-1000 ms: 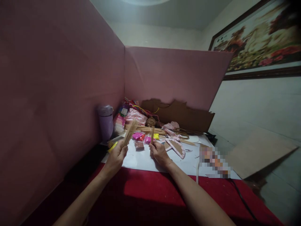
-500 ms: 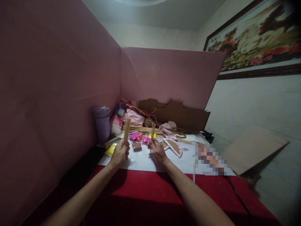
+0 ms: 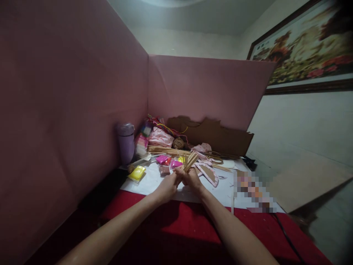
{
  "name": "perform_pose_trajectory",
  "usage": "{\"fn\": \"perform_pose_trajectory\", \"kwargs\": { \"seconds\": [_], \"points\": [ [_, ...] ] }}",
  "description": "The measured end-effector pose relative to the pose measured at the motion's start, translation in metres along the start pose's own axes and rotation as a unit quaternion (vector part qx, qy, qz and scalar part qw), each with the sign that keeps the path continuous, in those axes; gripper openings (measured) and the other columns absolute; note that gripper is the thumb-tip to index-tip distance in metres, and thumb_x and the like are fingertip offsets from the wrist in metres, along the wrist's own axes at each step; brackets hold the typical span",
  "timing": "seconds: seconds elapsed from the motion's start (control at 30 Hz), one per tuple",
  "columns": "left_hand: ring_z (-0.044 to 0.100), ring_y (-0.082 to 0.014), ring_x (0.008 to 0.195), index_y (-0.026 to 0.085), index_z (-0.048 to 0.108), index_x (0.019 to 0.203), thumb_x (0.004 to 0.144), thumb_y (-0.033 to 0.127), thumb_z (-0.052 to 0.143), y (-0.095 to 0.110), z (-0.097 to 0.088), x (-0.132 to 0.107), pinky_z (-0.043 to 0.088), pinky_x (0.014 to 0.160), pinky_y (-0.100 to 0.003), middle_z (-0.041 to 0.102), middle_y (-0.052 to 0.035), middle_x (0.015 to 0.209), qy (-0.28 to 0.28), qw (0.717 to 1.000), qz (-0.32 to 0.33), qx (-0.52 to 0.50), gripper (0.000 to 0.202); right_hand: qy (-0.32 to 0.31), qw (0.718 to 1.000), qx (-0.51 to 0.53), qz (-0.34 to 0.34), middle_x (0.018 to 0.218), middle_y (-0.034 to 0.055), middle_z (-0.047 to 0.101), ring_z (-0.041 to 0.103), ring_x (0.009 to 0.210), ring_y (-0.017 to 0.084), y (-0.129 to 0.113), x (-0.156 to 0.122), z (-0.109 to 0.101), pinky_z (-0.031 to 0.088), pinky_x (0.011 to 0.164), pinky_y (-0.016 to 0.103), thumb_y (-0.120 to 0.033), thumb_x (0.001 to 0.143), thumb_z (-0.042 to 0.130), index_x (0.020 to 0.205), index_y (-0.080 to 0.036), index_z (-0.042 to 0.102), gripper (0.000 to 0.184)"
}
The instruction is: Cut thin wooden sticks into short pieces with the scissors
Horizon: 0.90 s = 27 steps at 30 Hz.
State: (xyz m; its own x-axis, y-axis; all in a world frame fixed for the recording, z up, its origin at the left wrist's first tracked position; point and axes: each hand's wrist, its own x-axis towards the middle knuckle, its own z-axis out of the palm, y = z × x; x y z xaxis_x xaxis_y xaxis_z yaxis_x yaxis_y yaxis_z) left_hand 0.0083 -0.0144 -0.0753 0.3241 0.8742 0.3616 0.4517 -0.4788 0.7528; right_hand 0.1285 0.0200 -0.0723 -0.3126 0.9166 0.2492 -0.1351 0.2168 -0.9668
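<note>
My left hand (image 3: pixel 168 187) and my right hand (image 3: pixel 193 180) meet above the front of the white sheet, both closed. Thin wooden sticks (image 3: pixel 191 161) rise from between them, the thicker bundle leaning to the right and a few thinner ones standing more upright. The fingers overlap, so which hand bears which sticks is partly hidden. Just beyond my right hand lies a cardboard piece with pink fabric edging (image 3: pixel 209 174). Left of the hands are a brown packet (image 3: pixel 164 170) and pink packets (image 3: pixel 163 159).
A yellow packet (image 3: pixel 137 173) and a purple tumbler (image 3: pixel 127 145) stand at the left. Long sticks (image 3: pixel 165 150), a twine ball (image 3: pixel 178 143) and pink cloth (image 3: pixel 160 137) lie at the back, before torn cardboard (image 3: pixel 209 134). A black cable (image 3: pixel 286 237) crosses the red cloth (image 3: pixel 176 221).
My left hand has moved right with its stick bundle to meet my right hand. The bundle has gone from upright to leaning right. The view has shifted slightly left.
</note>
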Motion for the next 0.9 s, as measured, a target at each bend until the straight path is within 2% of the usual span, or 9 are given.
{"fn": "perform_pose_trajectory", "kwargs": {
  "seconds": [0.1, 0.2, 0.33, 0.43, 0.5, 0.63, 0.7, 0.8, 0.9],
  "points": [
    [0.058, -0.0194, 0.083, 0.017, 0.057, 0.099, 0.088, 0.03, 0.039, 0.008, -0.008, -0.003, 0.042, 0.071, -0.029, 0.064, -0.009, 0.092, -0.036, 0.993, -0.02, 0.107, 0.025, 0.018, 0.999, -0.022, -0.019, 0.041, -0.0071, 0.036, 0.027, 0.035, 0.005, 0.002, 0.0, 0.001, 0.019, 0.035, 0.02, -0.049, 0.069, 0.062, 0.065, -0.014, 0.058, 0.036],
    [0.057, -0.0227, 0.084, 0.017, 0.06, 0.091, 0.087, 0.038, 0.041, 0.016, -0.031, -0.007, 0.041, 0.073, -0.032, 0.063, -0.0106, 0.09, -0.038, 0.967, -0.04, 0.249, 0.029, 0.05, 0.998, -0.026, -0.034, 0.04, -0.0081, 0.031, 0.025, 0.036, 0.006, 0.004, 0.001, 0.0, 0.02, 0.036, 0.02, -0.048, 0.072, 0.059, 0.065, -0.014, 0.057, 0.035],
    [0.05, -0.029, 0.098, 0.014, 0.061, 0.095, 0.087, 0.027, 0.04, 0.009, -0.069, -0.021, 0.038, 0.082, -0.04, 0.059, -0.0164, 0.097, 0.084, 0.872, -0.129, 0.464, 0.027, 0.086, 0.996, 0.007, -0.02, 0.042, -0.0107, 0.024, 0.018, 0.036, 0.005, 0.003, 0.001, -0.001, 0.015, 0.035, 0.02, -0.05, 0.075, 0.055, 0.07, -0.016, 0.054, 0.034],
    [0.05, -0.0311, 0.096, 0.01, 0.061, 0.1, 0.085, 0.018, 0.037, -0.005, -0.081, -0.036, 0.04, 0.077, -0.041, 0.057, -0.0197, 0.097, 0.078, 0.826, -0.21, 0.517, 0.029, 0.087, 0.996, -0.004, -0.023, 0.042, -0.0104, 0.025, 0.019, 0.037, 0.005, 0.003, 0.001, 0.0, 0.016, 0.035, 0.02, -0.05, 0.075, 0.055, 0.07, -0.016, 0.054, 0.035],
    [0.049, -0.0304, 0.098, 0.01, 0.061, 0.103, 0.085, 0.014, 0.034, -0.011, -0.076, -0.041, 0.041, 0.078, -0.041, 0.057, -0.0201, 0.101, 0.07, 0.839, -0.199, 0.501, 0.032, 0.088, 0.996, -0.023, -0.027, 0.043, -0.0093, 0.027, 0.021, 0.038, 0.006, 0.004, 0.001, 0.001, 0.017, 0.036, 0.021, -0.05, 0.075, 0.055, 0.068, -0.016, 0.053, 0.036],
    [0.047, -0.0247, 0.109, 0.018, 0.06, 0.11, 0.083, 0.014, 0.04, -0.014, -0.058, -0.039, 0.042, 0.086, -0.035, 0.051, -0.0152, 0.121, 0.038, 0.913, -0.101, 0.393, 0.033, 0.111, 0.991, -0.068, -0.036, 0.044, -0.0073, 0.029, 0.022, 0.04, 0.007, 0.004, -0.001, 0.001, 0.017, 0.037, 0.022, -0.051, 0.076, 0.053, 0.063, -0.016, 0.052, 0.037],
    [0.049, -0.0206, 0.11, 0.02, 0.06, 0.11, 0.082, 0.011, 0.041, -0.015, -0.059, -0.033, 0.042, 0.088, -0.031, 0.052, -0.0114, 0.123, 0.044, 0.923, -0.088, 0.371, 0.036, 0.121, 0.988, -0.091, -0.038, 0.044, -0.0068, 0.029, 0.022, 0.04, 0.007, 0.004, -0.001, -0.001, 0.017, 0.038, 0.023, -0.05, 0.077, 0.052, 0.061, -0.017, 0.051, 0.037],
    [0.057, -0.0194, 0.1, 0.018, 0.062, 0.104, 0.082, 0.008, 0.036, -0.02, -0.076, -0.022, 0.043, 0.085, -0.029, 0.062, -0.0106, 0.106, 0.076, 0.888, -0.168, 0.421, 0.035, 0.131, 0.985, -0.105, -0.046, 0.044, -0.0064, 0.029, 0.023, 0.041, 0.008, 0.005, 0.0, -0.002, 0.019, 0.038, 0.023, -0.048, 0.078, 0.051, 0.06, -0.017, 0.051, 0.036],
    [0.062, -0.0215, 0.091, 0.016, 0.065, 0.094, 0.082, 0.007, 0.034, -0.027, -0.095, -0.012, 0.045, 0.077, -0.029, 0.066, -0.0117, 0.095, 0.057, 0.843, -0.235, 0.48, 0.034, 0.135, 0.983, -0.102, -0.067, 0.047, -0.0051, 0.034, 0.027, 0.044, 0.008, 0.009, 0.003, -0.003, 0.024, 0.04, 0.023, -0.049, 0.076, 0.053, 0.061, -0.016, 0.054, 0.036]
  ]
}}
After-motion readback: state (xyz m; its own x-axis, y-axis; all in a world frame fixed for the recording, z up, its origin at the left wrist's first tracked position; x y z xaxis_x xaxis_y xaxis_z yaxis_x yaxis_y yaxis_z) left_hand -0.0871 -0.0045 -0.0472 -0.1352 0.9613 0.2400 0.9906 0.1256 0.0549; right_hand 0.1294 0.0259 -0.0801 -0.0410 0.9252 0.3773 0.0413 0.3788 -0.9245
